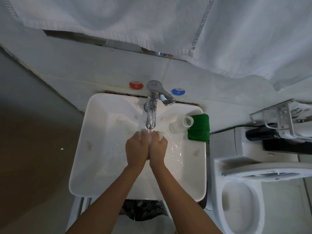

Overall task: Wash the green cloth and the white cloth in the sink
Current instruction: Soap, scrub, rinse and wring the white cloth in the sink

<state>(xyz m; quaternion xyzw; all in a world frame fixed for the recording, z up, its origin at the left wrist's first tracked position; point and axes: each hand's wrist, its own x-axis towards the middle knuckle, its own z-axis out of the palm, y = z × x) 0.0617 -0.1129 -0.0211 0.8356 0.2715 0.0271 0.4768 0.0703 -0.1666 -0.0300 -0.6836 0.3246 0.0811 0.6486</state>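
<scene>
Both my hands are pressed together over the white sink (101, 166), right under the spout of the chrome tap (152, 105). Water runs from the spout onto them. My left hand (136, 149) and my right hand (157, 149) grip a bunched white cloth (160, 134); only small bits of it show at my fingertips. The green cloth (199, 130) lies folded on the sink's right rim, apart from my hands.
A clear plastic bottle (182, 124) lies on its side on the rim beside the green cloth. White towels (152, 22) hang above the sink. A toilet (241, 205) stands to the right, and a wire rack (285, 119) hangs above it.
</scene>
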